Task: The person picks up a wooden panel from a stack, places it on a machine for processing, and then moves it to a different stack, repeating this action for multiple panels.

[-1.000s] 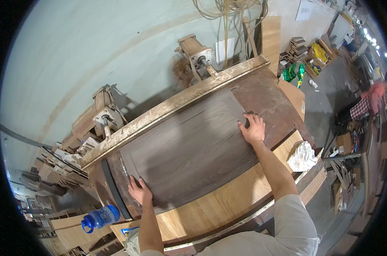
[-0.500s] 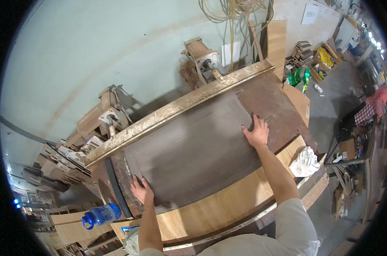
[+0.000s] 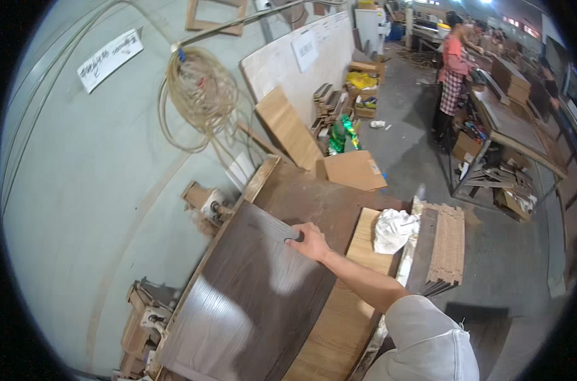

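A dark grey-brown wood-grain panel [image 3: 257, 286] lies on the brown worktable [image 3: 314, 197], its long side along a worn metal rail [image 3: 261, 180]. My right hand [image 3: 312, 243] holds the panel's far short edge, with the thumb on the top face and the fingers curled at the edge. My left hand is out of the picture. On the near side of the panel lies a light wood-grain board [image 3: 333, 308]. Beyond my right forearm, a crumpled white cloth [image 3: 393, 232] rests on that board's far end.
Two cylinder clamps [image 3: 206, 202] stand behind the rail by the wall. Coiled hose [image 3: 199, 95] hangs above them. A cardboard piece [image 3: 355, 170] leans past the table's far end. Right of the table is a strip stack [image 3: 447, 244]. A person [image 3: 454, 70] stands at another bench [image 3: 523, 136].
The view has swung to the right, and my left hand has left the picture. My right hand, spread on the panel's end before, now grips its edge.
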### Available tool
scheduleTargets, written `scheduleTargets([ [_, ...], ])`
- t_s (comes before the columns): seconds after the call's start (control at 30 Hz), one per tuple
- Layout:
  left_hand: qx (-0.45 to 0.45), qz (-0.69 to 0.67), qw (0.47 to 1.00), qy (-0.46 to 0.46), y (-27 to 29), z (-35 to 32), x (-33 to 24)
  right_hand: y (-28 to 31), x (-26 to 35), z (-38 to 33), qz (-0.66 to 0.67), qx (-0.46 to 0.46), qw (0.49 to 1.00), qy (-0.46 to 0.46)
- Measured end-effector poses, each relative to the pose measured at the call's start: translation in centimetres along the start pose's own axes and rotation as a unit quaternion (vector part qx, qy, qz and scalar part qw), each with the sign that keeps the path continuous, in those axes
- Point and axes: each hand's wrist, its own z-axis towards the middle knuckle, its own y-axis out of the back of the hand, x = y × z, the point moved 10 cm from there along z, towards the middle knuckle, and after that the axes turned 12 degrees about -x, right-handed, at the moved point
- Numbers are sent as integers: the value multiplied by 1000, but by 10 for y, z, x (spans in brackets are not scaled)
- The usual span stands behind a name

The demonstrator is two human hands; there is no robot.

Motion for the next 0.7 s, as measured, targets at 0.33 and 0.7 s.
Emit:
scheduleTargets([
  [0.33,90,11,996,-21,-17,-146,-68,141,-59,-81,350,-23,925,-148],
  [0.7,229,-7,973,-33,1,-254,-35,259,-135,-280,881,23,341,-327],
])
